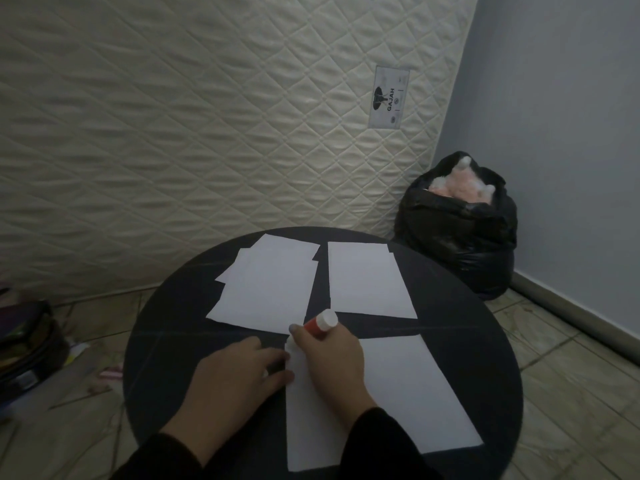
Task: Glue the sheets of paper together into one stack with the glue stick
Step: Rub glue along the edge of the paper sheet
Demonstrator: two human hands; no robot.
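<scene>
nearest, one sheet lies on the tabletop; left hand rests flat-fingered at its edge, right hand grips the glue stick at its corner. two loose piles wait beyond: gluing looks barely begun.

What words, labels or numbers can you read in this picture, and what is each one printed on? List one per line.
"GAJAH": on the white label sewn to the quilted mattress, running sideways.
The label's smaller marks: too small to read.
Glue stick: no readable text.
Paper sheets: blank.
</scene>
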